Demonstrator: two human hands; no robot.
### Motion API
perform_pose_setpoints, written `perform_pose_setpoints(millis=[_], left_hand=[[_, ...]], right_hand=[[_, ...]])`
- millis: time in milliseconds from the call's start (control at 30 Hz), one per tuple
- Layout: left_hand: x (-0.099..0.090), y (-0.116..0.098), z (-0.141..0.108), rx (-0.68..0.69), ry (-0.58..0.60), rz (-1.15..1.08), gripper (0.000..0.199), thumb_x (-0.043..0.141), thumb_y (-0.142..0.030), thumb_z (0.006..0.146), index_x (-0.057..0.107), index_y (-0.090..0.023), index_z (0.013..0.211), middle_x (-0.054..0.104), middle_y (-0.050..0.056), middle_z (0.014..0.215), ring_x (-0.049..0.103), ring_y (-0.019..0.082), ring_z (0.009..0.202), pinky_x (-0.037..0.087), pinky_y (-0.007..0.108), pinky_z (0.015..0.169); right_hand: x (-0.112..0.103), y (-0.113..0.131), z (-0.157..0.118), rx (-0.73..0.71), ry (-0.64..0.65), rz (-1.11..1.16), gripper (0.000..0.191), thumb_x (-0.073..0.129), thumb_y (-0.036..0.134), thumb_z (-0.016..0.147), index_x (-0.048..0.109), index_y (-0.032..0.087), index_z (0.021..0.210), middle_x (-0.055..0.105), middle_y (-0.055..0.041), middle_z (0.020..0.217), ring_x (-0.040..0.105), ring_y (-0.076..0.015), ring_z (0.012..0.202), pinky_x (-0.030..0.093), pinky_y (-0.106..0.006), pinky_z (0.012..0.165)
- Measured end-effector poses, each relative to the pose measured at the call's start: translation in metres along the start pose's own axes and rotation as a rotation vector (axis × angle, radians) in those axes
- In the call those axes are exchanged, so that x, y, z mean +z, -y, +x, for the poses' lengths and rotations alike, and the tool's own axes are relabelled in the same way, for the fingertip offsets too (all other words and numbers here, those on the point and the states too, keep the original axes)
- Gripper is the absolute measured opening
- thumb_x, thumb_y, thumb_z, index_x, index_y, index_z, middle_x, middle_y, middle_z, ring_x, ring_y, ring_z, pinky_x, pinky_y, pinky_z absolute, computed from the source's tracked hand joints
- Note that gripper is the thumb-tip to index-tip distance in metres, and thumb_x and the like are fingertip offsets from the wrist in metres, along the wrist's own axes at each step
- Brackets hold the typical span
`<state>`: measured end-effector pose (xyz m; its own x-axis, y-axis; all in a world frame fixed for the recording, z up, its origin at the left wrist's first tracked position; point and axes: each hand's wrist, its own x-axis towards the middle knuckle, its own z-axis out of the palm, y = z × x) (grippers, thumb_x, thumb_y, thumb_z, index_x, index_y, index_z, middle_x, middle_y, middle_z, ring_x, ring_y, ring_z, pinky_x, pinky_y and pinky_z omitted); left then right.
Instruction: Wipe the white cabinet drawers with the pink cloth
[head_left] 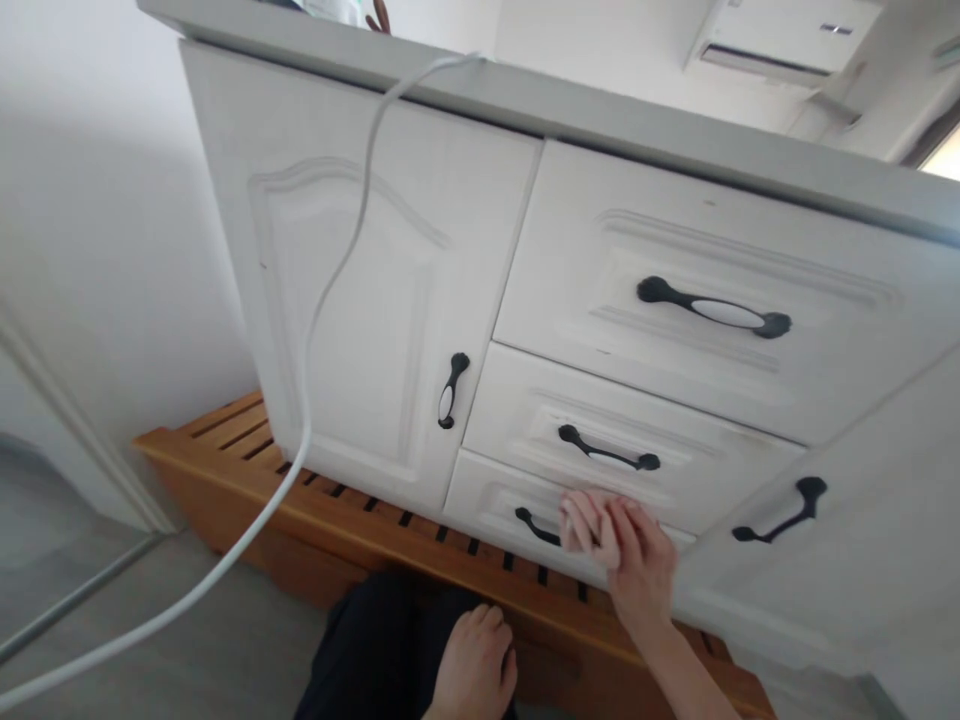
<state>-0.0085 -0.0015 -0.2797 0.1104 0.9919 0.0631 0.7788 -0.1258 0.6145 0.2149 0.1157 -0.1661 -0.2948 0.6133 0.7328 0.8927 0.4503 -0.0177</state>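
Observation:
My right hand (645,560) is closed on a crumpled pink cloth (589,525). The cloth lies against the lowest drawer (491,490) of a white cabinet, over the right part of its black handle (534,522). Just above is the middle drawer's black handle (609,450) with a white inlay. Near my dark-trousered knees (382,630), my left hand (474,660) rests with its fingers curled in and nothing visible in them.
A slatted wooden bench (337,530) runs along the cabinet's foot. A white cable (307,400) hangs from the grey countertop (600,110) across the left door (360,280) toward the floor. More black handles (712,308) stick out from the cabinet front.

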Motion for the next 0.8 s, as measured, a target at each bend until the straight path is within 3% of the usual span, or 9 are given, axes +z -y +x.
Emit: perform_pose_setpoints(millis=[100, 167, 300, 400, 533, 667, 800], left_hand=[[-0.001, 0.003, 0.0, 0.003, 0.003, -0.002, 0.015, 0.048, -0.022, 0.086, 0.062, -0.023, 0.083, 0.067, 0.004, 0.1, 0.059, 0.024, 0.101, 0.046, 0.042, 0.092], [-0.002, 0.006, 0.0, 0.009, -0.009, -0.01, 0.015, 0.048, -0.022, 0.086, 0.062, -0.024, 0.084, 0.067, 0.003, 0.1, 0.059, 0.023, 0.101, 0.047, 0.041, 0.092], [-0.005, 0.009, 0.001, 0.002, -0.034, 0.001, 0.018, 0.045, -0.018, 0.087, 0.061, -0.024, 0.084, 0.066, 0.002, 0.1, 0.059, 0.022, 0.1, 0.046, 0.041, 0.092], [-0.007, 0.009, 0.001, 0.004, -0.018, 0.01, 0.02, 0.043, -0.017, 0.088, 0.062, -0.024, 0.084, 0.067, 0.003, 0.1, 0.059, 0.022, 0.1, 0.046, 0.041, 0.092], [-0.008, 0.013, 0.001, 0.012, -0.011, 0.012, 0.023, 0.041, -0.017, 0.089, 0.063, -0.024, 0.087, 0.068, 0.003, 0.105, 0.059, 0.023, 0.104, 0.047, 0.041, 0.095], [-0.01, 0.017, 0.0, 0.01, -0.025, 0.008, 0.025, 0.04, -0.017, 0.09, 0.064, -0.024, 0.09, 0.068, 0.004, 0.108, 0.059, 0.023, 0.106, 0.046, 0.043, 0.097], [-0.013, 0.014, 0.0, 0.007, -0.013, 0.002, 0.023, 0.042, -0.017, 0.089, 0.065, -0.024, 0.088, 0.068, 0.004, 0.105, 0.06, 0.023, 0.102, 0.047, 0.042, 0.095]], right_hand=[[0.029, 0.072, 0.051, -0.163, -0.141, -0.084, 0.053, 0.054, 0.021, 0.094, 0.049, 0.033, 0.146, 0.064, -0.0101, 0.127, 0.052, -0.028, 0.122, 0.025, -0.049, 0.114], [0.044, 0.113, 0.079, -0.285, -0.143, -0.048, 0.053, 0.056, 0.026, 0.095, 0.048, 0.033, 0.147, 0.066, -0.0074, 0.127, 0.05, -0.0258, 0.122, 0.026, -0.043, 0.111], [0.065, 0.172, 0.109, -0.465, 0.121, 0.072, 0.061, 0.054, 0.04, 0.095, 0.038, 0.027, 0.152, 0.054, -0.0065, 0.146, 0.044, -0.0255, 0.131, 0.035, -0.039, 0.103], [0.075, 0.193, 0.117, -0.631, 0.295, 0.084, 0.053, 0.047, 0.033, 0.098, 0.039, 0.023, 0.15, 0.051, -0.0055, 0.15, 0.04, -0.022, 0.136, 0.037, -0.036, 0.103], [0.076, 0.177, 0.111, -0.705, 0.35, 0.061, 0.041, 0.04, 0.017, 0.1, 0.05, 0.025, 0.138, 0.063, -0.0001, 0.132, 0.048, -0.0142, 0.127, 0.037, -0.032, 0.104], [0.06, 0.122, 0.08, -0.783, 0.264, 0.001, 0.035, 0.045, 0.02, 0.099, 0.058, 0.022, 0.132, 0.069, -0.0024, 0.126, 0.053, -0.0145, 0.12, 0.04, -0.029, 0.099], [0.037, 0.064, 0.046, -0.679, 0.205, -0.067, 0.044, 0.049, 0.021, 0.098, 0.052, 0.021, 0.141, 0.068, -0.0043, 0.131, 0.055, -0.0168, 0.118, 0.037, -0.035, 0.103]])
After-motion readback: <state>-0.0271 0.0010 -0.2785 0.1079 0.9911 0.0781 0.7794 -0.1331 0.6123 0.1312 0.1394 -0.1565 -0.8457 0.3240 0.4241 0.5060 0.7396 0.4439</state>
